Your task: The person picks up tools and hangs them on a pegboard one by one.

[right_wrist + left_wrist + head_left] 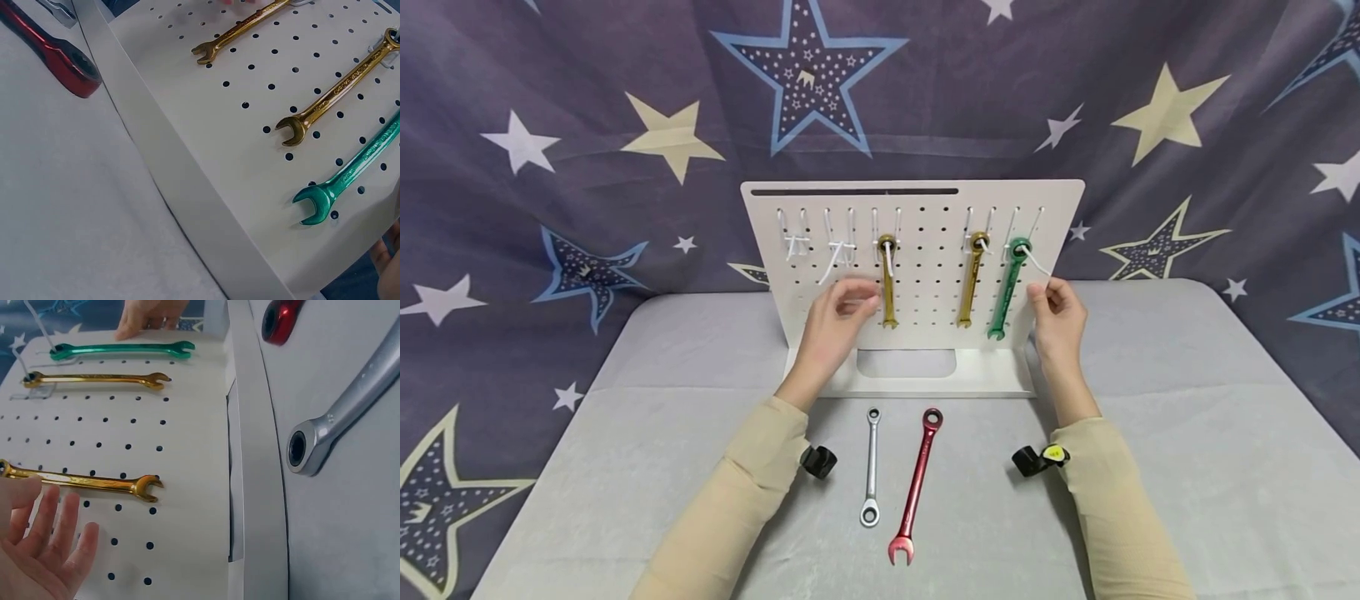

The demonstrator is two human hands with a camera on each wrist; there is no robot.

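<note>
A white pegboard [925,292] stands upright on its base, with wrenches hanging from its white hooks. My left hand [841,312] is beside the left gold wrench [889,287], its fingers loosely spread; in the left wrist view, the thumb overlaps the shaft of that gold wrench [94,481]. Another gold wrench [972,283] and a green wrench [1009,287] hang farther right. My right hand [1060,321] grips the board's right edge, thumb toward the front; in the right wrist view, only some fingers [390,256] show past the edge.
A silver wrench [872,467] and a red wrench [917,487] lie on the grey cloth-covered table [1210,483] in front of the board. Bare white hooks [838,246] project from the board's left side. A star-patterned curtain [970,100] hangs behind.
</note>
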